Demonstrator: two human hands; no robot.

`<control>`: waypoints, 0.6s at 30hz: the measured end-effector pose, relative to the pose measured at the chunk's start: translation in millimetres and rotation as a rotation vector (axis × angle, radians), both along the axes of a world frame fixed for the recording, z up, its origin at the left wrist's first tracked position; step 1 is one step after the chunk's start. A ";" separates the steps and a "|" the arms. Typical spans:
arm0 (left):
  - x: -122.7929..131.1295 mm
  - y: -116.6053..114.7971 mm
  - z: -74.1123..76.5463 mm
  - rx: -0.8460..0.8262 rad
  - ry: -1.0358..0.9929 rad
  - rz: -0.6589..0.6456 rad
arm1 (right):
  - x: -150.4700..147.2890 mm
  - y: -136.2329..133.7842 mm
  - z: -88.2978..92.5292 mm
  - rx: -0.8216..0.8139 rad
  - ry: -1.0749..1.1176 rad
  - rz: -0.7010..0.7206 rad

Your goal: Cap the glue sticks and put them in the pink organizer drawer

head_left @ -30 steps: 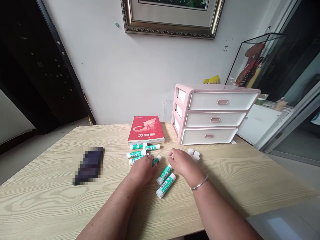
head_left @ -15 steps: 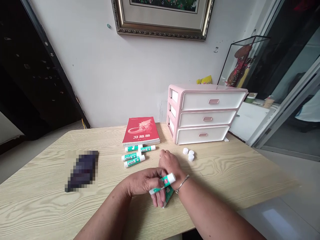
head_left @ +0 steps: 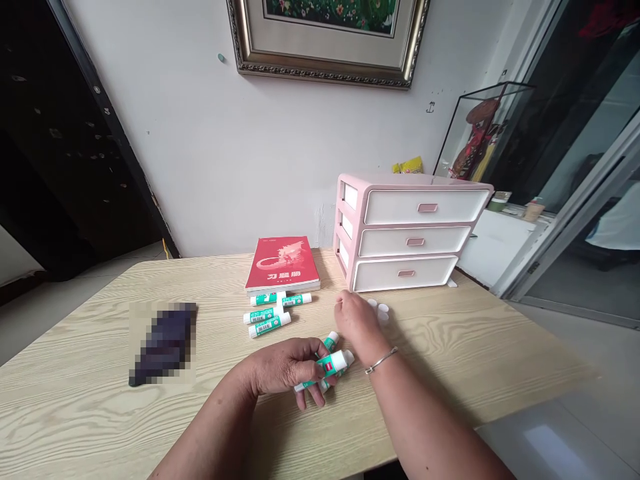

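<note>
Glue stick [head_left: 327, 364] with a green label and white cap was sitting in the left hand [head_left: 283, 370], fingers wrapped snug around it, stick lying roughly level with its white end pointing right. All of that was well in front of the red book [head_left: 283, 263], on the person's side and a touch to the right. Tucked right by that hand was another stick [head_left: 331, 341], and I couldn't tell if anything was touching it. The right hand [head_left: 357, 320], with a thin bangle at the wrist, was out front-right of the book, fingers curled down near some white caps [head_left: 383, 311]; honestly couldn't make out whether it had hold of anything. A few loose sticks [head_left: 270, 325] lay just in front of the book's near edge, practically touching it. Just right of the book stood a pink drawer unit [head_left: 410, 233] with all three drawers closed. Off to the book's left and nearer the person was a dark blurred-out object [head_left: 163, 343]. Everything sat on a light wooden table [head_left: 475, 347], and a gold framed picture [head_left: 325, 40] hung on the wall above the book.
</note>
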State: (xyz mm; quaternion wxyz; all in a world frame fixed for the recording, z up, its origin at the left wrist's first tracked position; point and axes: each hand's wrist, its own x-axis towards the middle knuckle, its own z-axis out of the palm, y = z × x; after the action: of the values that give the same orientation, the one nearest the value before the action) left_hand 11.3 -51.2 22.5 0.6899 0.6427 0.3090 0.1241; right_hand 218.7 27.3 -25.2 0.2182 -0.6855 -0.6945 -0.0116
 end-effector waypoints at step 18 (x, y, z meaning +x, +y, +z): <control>-9.4 11.2 -4.4 0.163 -0.094 0.313 | 9.0 -14.6 46.4 -0.068 0.384 -0.005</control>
State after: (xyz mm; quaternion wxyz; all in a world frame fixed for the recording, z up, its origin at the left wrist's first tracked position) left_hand 1.9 -40.0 18.2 0.6214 0.6343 0.3615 0.2843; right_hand 227.7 12.6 21.2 0.3236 -0.6838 -0.6382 0.1424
